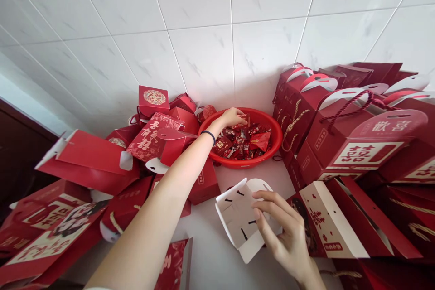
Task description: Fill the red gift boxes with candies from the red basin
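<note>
My left hand (233, 118) reaches into a red plastic basin (279, 138) filled with small wrapped candies (242, 145). Its fingers bend down around a red-wrapped candy (242, 120), their tips partly hidden. A dark band circles that wrist. Nearer to me, an unfolded gift box (234, 217) lies with its pale inside facing up, showing dark slits and raised flaps. Over the box's right side is my right hand (283, 229), thumb and fingers apart, with nothing visible between them. Whether its fingertips touch the rounded flap behind them I cannot tell.
Red gift boxes (95, 156) are piled on the left, some toppled. Rows of red boxes with rope handles (360, 131) stand close on the right. A white tiled wall (200, 59) rises behind the basin. Another red box (171, 265) lies at the front edge.
</note>
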`<state>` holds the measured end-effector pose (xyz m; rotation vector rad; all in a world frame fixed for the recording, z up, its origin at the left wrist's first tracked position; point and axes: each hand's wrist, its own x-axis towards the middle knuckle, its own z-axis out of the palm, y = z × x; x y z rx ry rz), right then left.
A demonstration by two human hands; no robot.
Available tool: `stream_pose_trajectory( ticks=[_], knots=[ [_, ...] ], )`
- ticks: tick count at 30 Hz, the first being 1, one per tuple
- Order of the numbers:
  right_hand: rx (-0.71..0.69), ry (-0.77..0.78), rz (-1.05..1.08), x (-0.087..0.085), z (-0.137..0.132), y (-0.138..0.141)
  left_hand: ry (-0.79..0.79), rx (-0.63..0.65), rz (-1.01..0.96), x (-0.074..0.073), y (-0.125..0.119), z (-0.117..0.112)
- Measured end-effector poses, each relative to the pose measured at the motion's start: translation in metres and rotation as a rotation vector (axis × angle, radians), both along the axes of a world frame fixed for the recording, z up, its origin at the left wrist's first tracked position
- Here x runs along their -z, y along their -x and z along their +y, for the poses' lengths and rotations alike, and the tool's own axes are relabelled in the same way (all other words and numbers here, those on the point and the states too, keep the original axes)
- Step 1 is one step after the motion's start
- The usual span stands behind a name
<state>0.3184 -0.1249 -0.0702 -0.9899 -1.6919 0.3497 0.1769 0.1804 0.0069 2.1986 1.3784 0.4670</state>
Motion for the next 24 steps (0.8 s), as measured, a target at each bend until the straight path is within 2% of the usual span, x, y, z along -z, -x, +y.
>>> stream_pose_trajectory(
  ticks=[6,9,12,15,18,21,24],
  knots=[
    [-0.004,0.009,0.011,0.000,0.000,-0.001,0.149,0.169,0.049,0.002,-0.004,-0.007],
    [-0.002,0.015,0.010,0.000,-0.001,-0.001,0.259,0.288,0.136,0.009,-0.010,-0.017],
    [0.003,0.020,0.007,0.000,-0.001,-0.001,0.317,0.340,0.215,0.019,-0.016,-0.027],
    [0.006,0.019,0.006,0.000,0.000,-0.001,0.298,0.324,0.226,0.023,-0.018,-0.029],
    [0.014,0.015,0.013,0.000,0.000,-0.001,0.239,0.267,0.138,0.017,-0.015,-0.027],
    [0.016,0.014,0.011,-0.002,-0.001,-0.001,0.162,0.183,-0.012,0.006,-0.008,-0.024],
    [0.012,0.013,0.005,-0.003,-0.001,0.000,0.245,0.094,-0.305,-0.004,-0.003,-0.025]
  ],
)
